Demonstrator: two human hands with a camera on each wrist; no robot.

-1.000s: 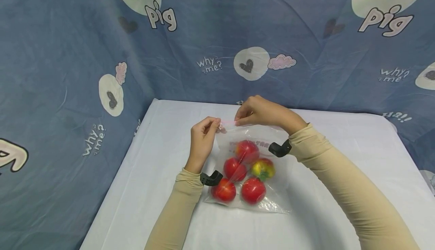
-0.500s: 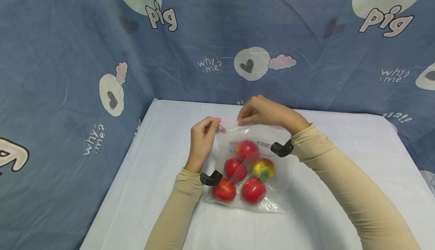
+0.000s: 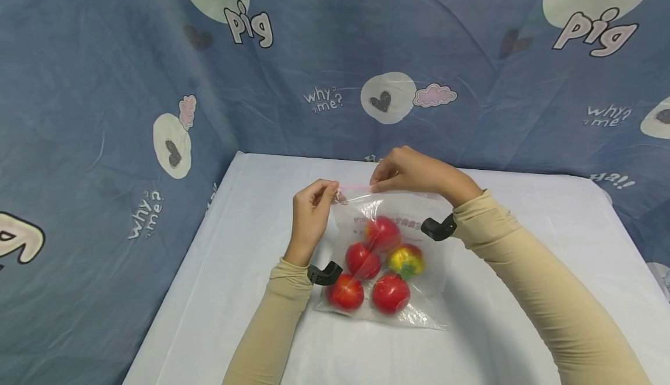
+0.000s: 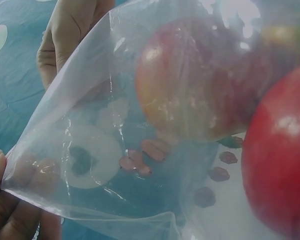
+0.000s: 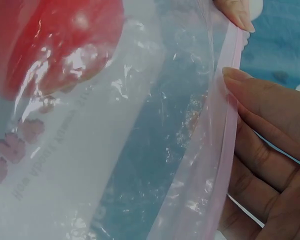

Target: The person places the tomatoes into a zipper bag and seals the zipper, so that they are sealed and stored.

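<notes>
A clear zip-top bag (image 3: 419,316) with a pink zip strip (image 5: 229,145) stands over the white table. Inside it are several round red fruits (image 3: 391,293) and one yellow-and-red fruit (image 3: 406,260); their exact kind is hard to tell through the plastic. My left hand (image 3: 310,216) pinches the top left corner of the bag between thumb and fingers. Further right along the same top edge, my right hand (image 3: 416,173) pinches the zip strip, thumb on one face and fingers behind. In the left wrist view the bag's film covers part of the left fingers (image 4: 22,220).
The table (image 3: 209,315) has a white cover. Blue printed cloth (image 3: 293,53) hangs behind it and along the left side. A black wrist mount (image 3: 438,228) on the right sleeve overlaps the bag, and another mount (image 3: 324,274) sits at the left wrist.
My right hand has slid a little to the right along the bag's zip edge, away from the left hand. The left hand has stayed at the corner, and the fruits have hardly shifted.
</notes>
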